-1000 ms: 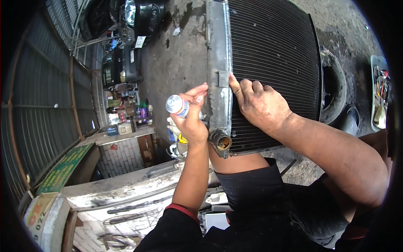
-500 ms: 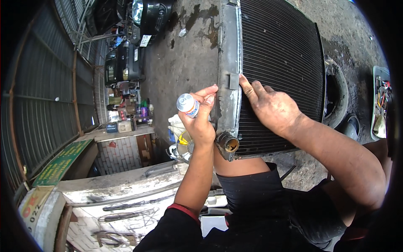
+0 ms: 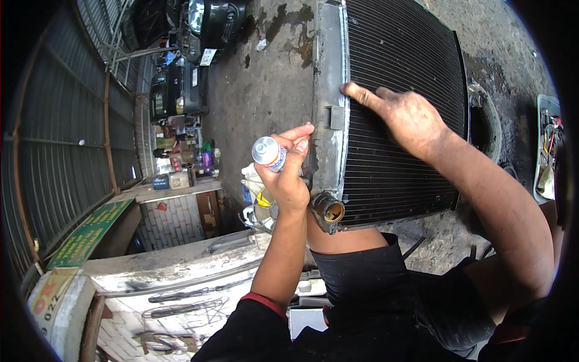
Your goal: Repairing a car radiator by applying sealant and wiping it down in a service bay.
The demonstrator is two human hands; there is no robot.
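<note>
A car radiator (image 3: 392, 145) with dark fins leans upright before me, its grey side tank (image 3: 327, 78) on the left. Along the joint of tank and fins runs a pale silvery bead of sealant (image 3: 345, 142). My right hand (image 3: 413, 120) holds nothing; its index finger is stretched out with the tip on that bead, the other fingers bent. My left hand (image 3: 288, 175) is wrapped round a small tube (image 3: 268, 151) with a silver end and a white, blue and orange label. Its fingertips touch or nearly touch the tank's outer edge. A round pipe neck (image 3: 332, 211) sticks out at the tank's near end.
Behind the radiator on the right lies a tyre (image 3: 485, 123). A tray of tools (image 3: 547, 148) is at the far right. Parked cars (image 3: 175, 90) stand at the far left. A low whitewashed wall (image 3: 175, 280) runs along the lower left, near a green sign (image 3: 90, 234).
My right hand has moved away from me along the bead, its index fingertip now past the tank's small square bracket. My left hand and the tube have hardly moved.
</note>
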